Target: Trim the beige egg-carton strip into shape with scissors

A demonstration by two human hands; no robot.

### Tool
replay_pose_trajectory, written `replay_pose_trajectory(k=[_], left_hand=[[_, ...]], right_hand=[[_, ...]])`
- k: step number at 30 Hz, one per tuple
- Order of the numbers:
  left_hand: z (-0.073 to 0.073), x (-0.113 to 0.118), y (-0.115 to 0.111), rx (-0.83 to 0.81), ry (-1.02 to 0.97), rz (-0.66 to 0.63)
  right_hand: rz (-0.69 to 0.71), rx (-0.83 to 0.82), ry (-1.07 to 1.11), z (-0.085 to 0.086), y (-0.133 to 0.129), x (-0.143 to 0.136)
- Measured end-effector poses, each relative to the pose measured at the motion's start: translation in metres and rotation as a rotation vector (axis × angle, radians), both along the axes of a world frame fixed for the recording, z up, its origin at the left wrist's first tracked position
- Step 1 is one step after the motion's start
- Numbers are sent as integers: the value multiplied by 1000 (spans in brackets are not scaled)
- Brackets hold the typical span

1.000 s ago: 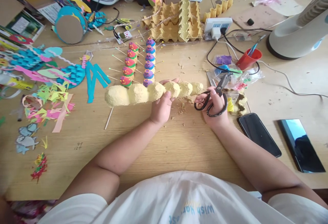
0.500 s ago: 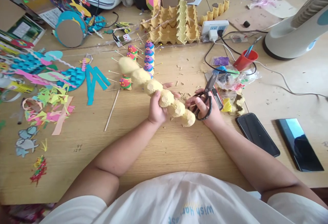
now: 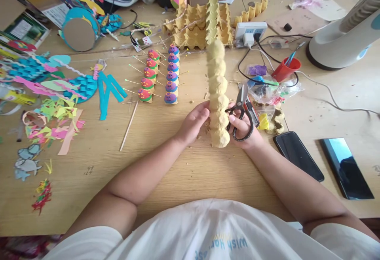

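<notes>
A yellowish strip of egg carton, with several cups in a row, stands lengthwise in front of me above the table. My left hand grips its left side near the lower part, thumb in front and the other fingers partly hidden behind it. Black-handled scissors are in my right hand, blades pointing up and away. Fingers of that hand reach the strip's right edge; whether they press on it I cannot tell. Beyond my left hand lie two painted carton strips, one red and green, one purple and blue, both stuck with pins.
Egg trays lie at the back near a power strip. To the right are a red cup, two phones and a white appliance. Paper scraps and a wooden stick lie left.
The carton strip has swung from a slant toward the upper left to nearly straight away from me, uncovering the painted strips. My left hand has shifted slightly; the scissors stay in my right.
</notes>
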State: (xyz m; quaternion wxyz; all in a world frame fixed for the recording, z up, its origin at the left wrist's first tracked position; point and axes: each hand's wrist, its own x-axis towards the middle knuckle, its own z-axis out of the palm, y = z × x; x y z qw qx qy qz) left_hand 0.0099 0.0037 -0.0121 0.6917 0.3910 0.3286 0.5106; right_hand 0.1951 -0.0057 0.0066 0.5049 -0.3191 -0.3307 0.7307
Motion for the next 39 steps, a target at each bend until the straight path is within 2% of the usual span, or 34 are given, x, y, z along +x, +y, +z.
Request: replay_pose_trajectory(k=[3,12,18,27,35,39], left_hand=[[2,1,-1,34,68,10],[5,1,-2,-4,-11,3],[7,0,2,-11,-73,10],[4,-1,3,-32,-59,-1],[7,0,2,-97,-103,4],[6,-1,5,-101,-130,15]], right_hand=[[-88,-19,35,0,3,0],[-102,-35,31,-7,5,1],[-101,-63,42,-6,5,0],[-50,-24,-6,-6,4,1],[-115,-1,-50,-3,1,1],[-39,-10,10,1,0,7]])
